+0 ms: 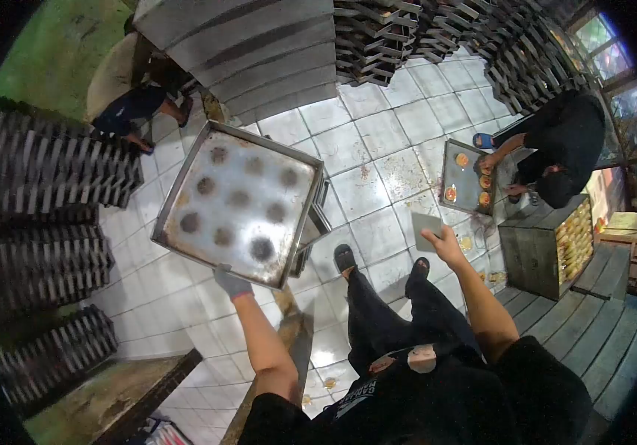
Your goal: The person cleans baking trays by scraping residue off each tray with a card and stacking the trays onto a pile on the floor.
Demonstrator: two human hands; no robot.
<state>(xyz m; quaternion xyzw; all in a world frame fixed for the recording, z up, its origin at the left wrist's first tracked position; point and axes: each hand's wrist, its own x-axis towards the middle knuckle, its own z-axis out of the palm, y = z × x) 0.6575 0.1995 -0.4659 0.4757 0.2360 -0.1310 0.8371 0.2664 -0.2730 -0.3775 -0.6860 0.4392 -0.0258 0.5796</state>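
Observation:
My left hand (232, 283), in a grey glove, grips the near edge of a large square baking tray (218, 211). Several round, dark burnt marks dot the tray's pale metal surface, and its rim is browned. Other metal trays (317, 215) show partly from under its right side. In my bare right hand (446, 247) is a flat grey scraper (425, 228), its blade pointing up and away from the tray, above the tiled floor.
On the right a crouching person (574, 141) reaches into a tray (456, 174) holding several round orange pieces. Another person (137, 107) is at the upper left. Stacked trays (44, 156) line the left and back. A metal box (530, 248) of pale pieces stands right. White tiles (378, 193) cover the floor.

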